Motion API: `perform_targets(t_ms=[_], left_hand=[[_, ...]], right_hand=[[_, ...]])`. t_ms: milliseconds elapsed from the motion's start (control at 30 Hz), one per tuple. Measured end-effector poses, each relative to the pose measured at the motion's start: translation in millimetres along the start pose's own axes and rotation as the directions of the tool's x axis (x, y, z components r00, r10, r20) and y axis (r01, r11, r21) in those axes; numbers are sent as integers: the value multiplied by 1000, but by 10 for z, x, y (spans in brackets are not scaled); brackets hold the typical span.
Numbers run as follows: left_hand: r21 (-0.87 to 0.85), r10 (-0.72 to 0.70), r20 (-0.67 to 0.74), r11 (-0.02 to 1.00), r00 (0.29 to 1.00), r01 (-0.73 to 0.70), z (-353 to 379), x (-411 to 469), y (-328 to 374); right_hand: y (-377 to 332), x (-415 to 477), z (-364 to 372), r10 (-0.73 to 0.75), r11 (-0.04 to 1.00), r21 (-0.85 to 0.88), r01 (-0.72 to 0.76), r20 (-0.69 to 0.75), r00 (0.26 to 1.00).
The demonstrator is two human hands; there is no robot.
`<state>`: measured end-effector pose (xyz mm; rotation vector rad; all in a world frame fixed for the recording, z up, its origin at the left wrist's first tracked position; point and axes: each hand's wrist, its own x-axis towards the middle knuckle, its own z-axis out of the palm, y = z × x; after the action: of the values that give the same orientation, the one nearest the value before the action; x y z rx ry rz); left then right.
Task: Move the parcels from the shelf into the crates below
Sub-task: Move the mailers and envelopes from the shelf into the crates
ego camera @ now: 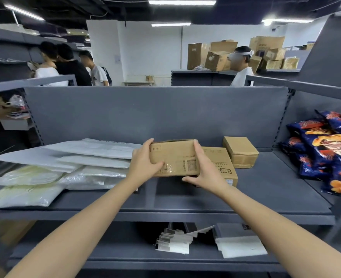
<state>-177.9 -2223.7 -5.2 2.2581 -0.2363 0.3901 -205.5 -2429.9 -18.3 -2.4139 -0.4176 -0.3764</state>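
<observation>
A brown cardboard parcel [175, 157] with a printed label is held just above the grey shelf [265, 197], gripped at both ends. My left hand [143, 159] clasps its left end and my right hand [203, 167] its right end and underside. Behind it a flat cardboard box [223, 163] lies on the shelf, partly hidden by my right hand. A small taped carton [240, 151] stands further right. Several white and pale plastic mailer bags [65, 163] are piled on the shelf's left half. No crate is visible.
Blue snack bags [326, 149] are heaped at the right on the neighbouring shelf. A lower shelf holds stacks of paper labels [175, 239] and a white pad [239, 245]. Several people stand beyond the shelf's back panel [145, 113], near stacked cartons [215, 55].
</observation>
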Motion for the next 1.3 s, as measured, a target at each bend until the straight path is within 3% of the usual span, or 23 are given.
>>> perform_targets(t_ms=[100,400,633,833,933,1000,1100,1167,1300], left_hand=[[-88,43,60,995,997,-38,-259,-62,216],[-91,107,306,992,946,-82,-563,-111,374],[-186,29,351,982,936,39,-255,-261,127],[-228,69,307,974,949,3,-182,-266,158],[-201,122,281,977,952,-66,-255,-265,234],[-171,168,293,978,941,-121,-324,-258,353],[-110,249,392,969,886,-223,-429,-260,569],[-117,262,430,965,864,-234,-517,-262,677],[-168,265,448,963,854,-211,-674,-274,790]], right_hand=[[-136,-14,-185,-13,999,50,16,-54,998],[-390,-94,-467,25,994,113,-10,-133,991],[-249,-219,-361,34,996,87,-28,-62,997],[-152,-264,-438,54,997,-46,-56,-33,998],[-219,-261,-568,88,931,-358,-73,26,996],[-348,-263,-713,70,884,-467,-7,118,991],[-523,-299,-860,-31,964,-243,104,287,957],[-598,-355,-924,-127,985,-78,156,288,949],[-688,-429,-1046,-191,980,15,197,341,920]])
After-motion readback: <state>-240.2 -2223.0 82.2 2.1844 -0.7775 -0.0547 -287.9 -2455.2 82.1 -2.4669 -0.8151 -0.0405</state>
